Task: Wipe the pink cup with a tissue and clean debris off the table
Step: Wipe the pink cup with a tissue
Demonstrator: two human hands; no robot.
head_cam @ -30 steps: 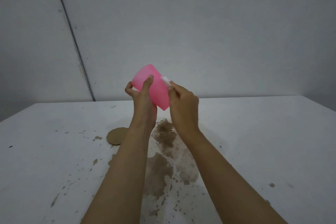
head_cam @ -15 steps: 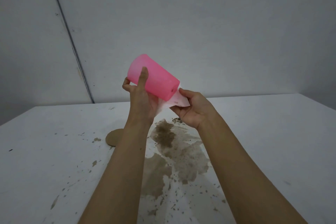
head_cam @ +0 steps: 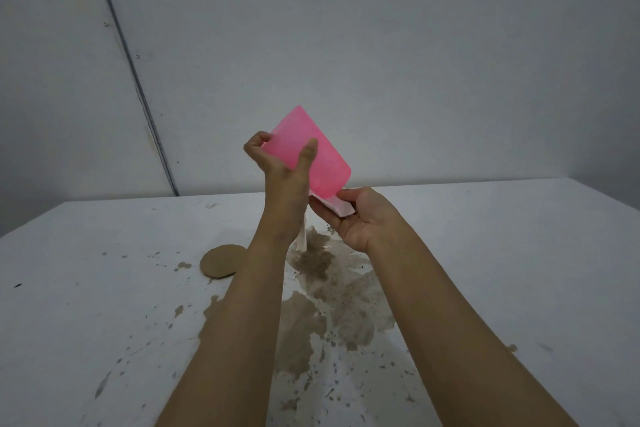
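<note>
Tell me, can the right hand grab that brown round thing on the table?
Probably not right now: the right hand holds the tissue, and the left arm crosses between it and the cardboard disc.

No readable text, label, brand or number shows on anything here.

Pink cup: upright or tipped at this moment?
Tipped. The pink cup slants in the left hand, one end up-left, the other down-right against the tissue in the right hand.
</note>
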